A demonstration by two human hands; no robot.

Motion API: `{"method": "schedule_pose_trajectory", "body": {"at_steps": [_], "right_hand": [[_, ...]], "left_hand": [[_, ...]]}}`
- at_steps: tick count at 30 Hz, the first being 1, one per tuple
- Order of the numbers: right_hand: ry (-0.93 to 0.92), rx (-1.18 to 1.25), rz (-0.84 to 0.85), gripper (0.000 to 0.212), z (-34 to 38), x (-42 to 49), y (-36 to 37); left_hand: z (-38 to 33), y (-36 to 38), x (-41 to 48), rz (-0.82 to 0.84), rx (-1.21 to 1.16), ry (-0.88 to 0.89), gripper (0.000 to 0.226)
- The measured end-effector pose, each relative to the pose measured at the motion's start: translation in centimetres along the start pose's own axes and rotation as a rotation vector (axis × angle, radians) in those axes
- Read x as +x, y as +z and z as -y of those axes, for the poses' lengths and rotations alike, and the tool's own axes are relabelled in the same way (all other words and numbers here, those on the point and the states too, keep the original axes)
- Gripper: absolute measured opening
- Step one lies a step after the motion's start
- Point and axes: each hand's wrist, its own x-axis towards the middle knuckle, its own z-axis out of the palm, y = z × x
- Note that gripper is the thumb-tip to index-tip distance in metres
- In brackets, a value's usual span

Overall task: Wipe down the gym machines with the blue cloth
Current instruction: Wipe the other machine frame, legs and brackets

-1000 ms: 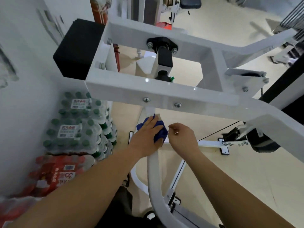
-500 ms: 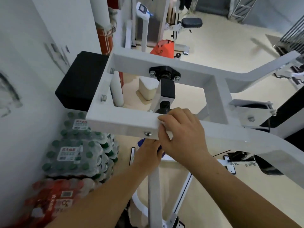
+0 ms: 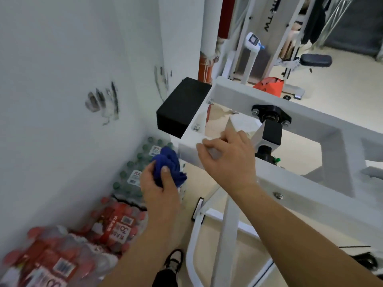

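A white gym machine frame [image 3: 306, 119] with a black pad [image 3: 182, 106] on its left end fills the middle and right. My left hand [image 3: 159, 189] holds the bunched blue cloth [image 3: 167, 166] just left of the frame's near-left corner, a little below it. My right hand [image 3: 226, 160] grips the front bar of the frame at that corner, fingers curled over its top edge. The cloth looks close to the corner; I cannot tell if it touches.
A scuffed white wall [image 3: 72, 90] is close on the left. Packs of green-capped bottles [image 3: 141, 168] and red-capped bottles [image 3: 87, 241] are stacked on the floor against it. Another machine with a black seat [image 3: 315, 60] stands at the back.
My left hand came out from under the frame, moving left and up with the cloth. My right hand went from the lower post to the front bar, then slid to its left corner.
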Motion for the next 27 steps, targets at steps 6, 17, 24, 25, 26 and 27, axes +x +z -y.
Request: {"method": "schedule_pose_trajectory", "body": {"at_steps": [6,17,24,25,26,27], "right_hand": [[0.15,0.033,0.006,0.04,0.7,1.1,0.2],[-0.009,-0.02,-0.01,0.022,0.0,0.3,0.2],[-0.019,0.008,-0.013,0.025,-0.3,0.5,0.3],[-0.027,0.022,-0.013,0.025,-0.4,0.4,0.3],[-0.035,0.029,-0.013,0.025,-0.4,0.3,0.3],[-0.039,0.033,-0.012,0.025,-0.4,0.3,0.3]], "left_hand": [[-2.6,5.0,-0.6,-0.08,-0.017,0.09,0.028],[-0.4,3.7,0.2,-0.015,-0.054,0.053,0.04],[-0.5,4.3,-2.6,0.302,-0.222,-0.064,0.018],[-1.1,3.7,-1.9,0.244,-0.227,-0.074,0.017],[-1.7,3.1,-1.0,0.149,-0.208,-0.091,0.02],[-2.2,2.7,-0.1,0.065,-0.149,-0.081,0.026]]}}
